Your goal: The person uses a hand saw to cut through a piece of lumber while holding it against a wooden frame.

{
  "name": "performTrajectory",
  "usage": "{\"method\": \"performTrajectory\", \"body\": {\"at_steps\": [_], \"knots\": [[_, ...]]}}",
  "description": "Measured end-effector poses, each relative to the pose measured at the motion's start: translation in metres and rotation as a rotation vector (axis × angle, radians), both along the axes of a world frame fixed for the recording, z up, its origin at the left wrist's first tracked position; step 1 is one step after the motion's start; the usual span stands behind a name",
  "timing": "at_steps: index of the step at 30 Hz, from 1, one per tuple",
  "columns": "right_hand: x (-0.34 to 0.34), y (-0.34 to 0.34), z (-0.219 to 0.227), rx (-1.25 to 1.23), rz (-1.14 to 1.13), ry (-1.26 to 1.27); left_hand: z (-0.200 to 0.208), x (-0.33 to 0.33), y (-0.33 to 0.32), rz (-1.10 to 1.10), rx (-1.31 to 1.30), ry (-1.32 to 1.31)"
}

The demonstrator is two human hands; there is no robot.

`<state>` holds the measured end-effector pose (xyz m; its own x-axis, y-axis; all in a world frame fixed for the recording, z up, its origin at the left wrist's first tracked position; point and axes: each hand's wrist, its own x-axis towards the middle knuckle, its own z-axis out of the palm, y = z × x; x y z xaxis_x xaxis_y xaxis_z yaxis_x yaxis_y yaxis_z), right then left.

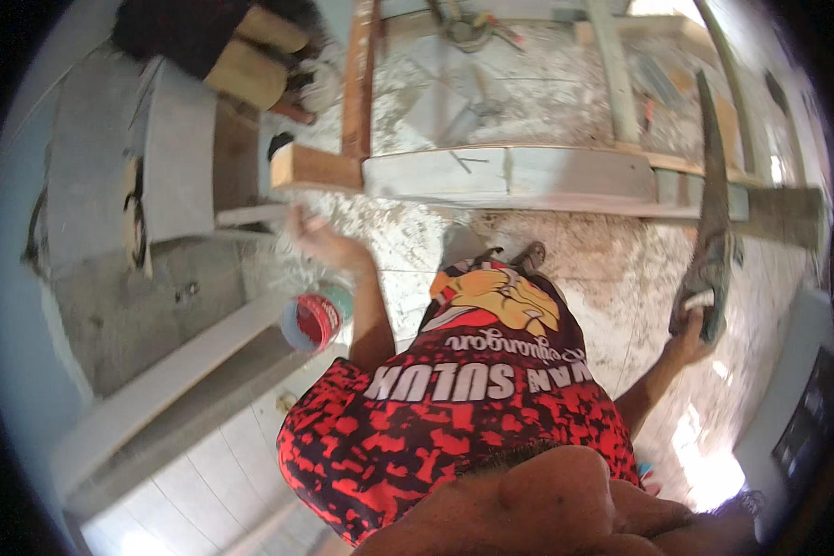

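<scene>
My right hand (695, 341) is closed round the handle of a handsaw (713, 190), off to the right. Its long, dark blade points away from me and crosses over the right part of a pale timber beam (574, 176). My left hand (329, 243) is raised in front of me on the left, below the beam's bare wooden end block (317, 169). Motion smears its fingers, so whether they hold anything cannot be made out. The tip of a light grey strip (250, 215) lies close to those fingers. Dark thin pieces (470, 163) show on the beam's face.
A red bucket (315, 320) stands by my left forearm. Left of it are grey panels (181, 153) and a long pale ledge (171, 371). Upright posts (358, 79) rise beyond the beam over a dusty, littered floor (417, 236). Tan-clothed legs (250, 69), apparently another person's, show at far left.
</scene>
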<state>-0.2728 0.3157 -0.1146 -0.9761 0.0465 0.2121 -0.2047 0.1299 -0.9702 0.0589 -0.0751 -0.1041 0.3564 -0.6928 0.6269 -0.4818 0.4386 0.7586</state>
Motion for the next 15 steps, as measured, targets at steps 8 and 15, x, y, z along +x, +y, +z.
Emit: {"method": "performTrajectory", "body": {"at_steps": [8, 15], "knots": [[-0.008, 0.005, 0.003, -0.012, 0.050, -0.095, -0.034, -0.131, 0.082, -0.978, 0.450, 0.227], [-0.006, 0.008, 0.028, 0.046, 0.008, -0.195, -0.039, -0.208, 0.056, -1.193, 0.704, 0.147]]}}
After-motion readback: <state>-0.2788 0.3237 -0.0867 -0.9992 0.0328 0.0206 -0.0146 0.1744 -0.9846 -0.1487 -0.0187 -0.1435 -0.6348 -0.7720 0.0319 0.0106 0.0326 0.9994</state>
